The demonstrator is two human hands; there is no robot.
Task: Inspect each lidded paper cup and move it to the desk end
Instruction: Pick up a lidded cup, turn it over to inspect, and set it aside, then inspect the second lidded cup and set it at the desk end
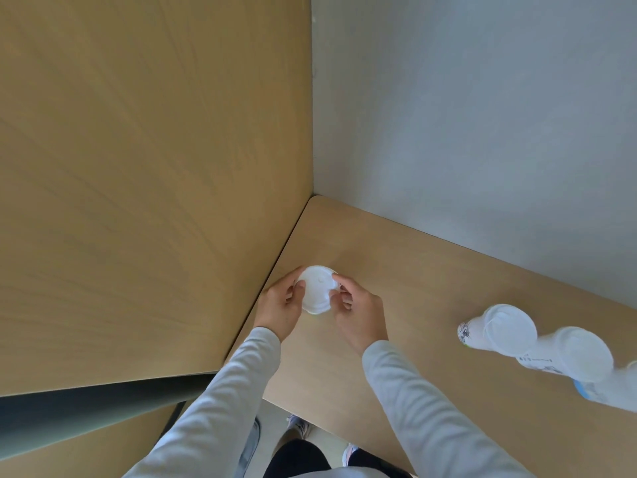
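Both hands clamp one lidded paper cup (316, 290) from either side: left hand (281, 307) with fingers curled round the lid's left rim, right hand (360, 313) pinching the right rim, thumb on top. Cup sits at the desk's left end, close to the corner; whether its base touches the top is hidden. One wood partition panel (138, 167) closes off the left. One grey wall (482, 115) runs behind. One desk (396, 277), rounded far corner tight where panel and wall meet; bare wood open between the hands and the right side. Two grey sleeves (406, 391). Three more lidded cups in a row at right, overlapping in view: first (509, 330), second (582, 353), third (617, 391) cut by the frame edge.
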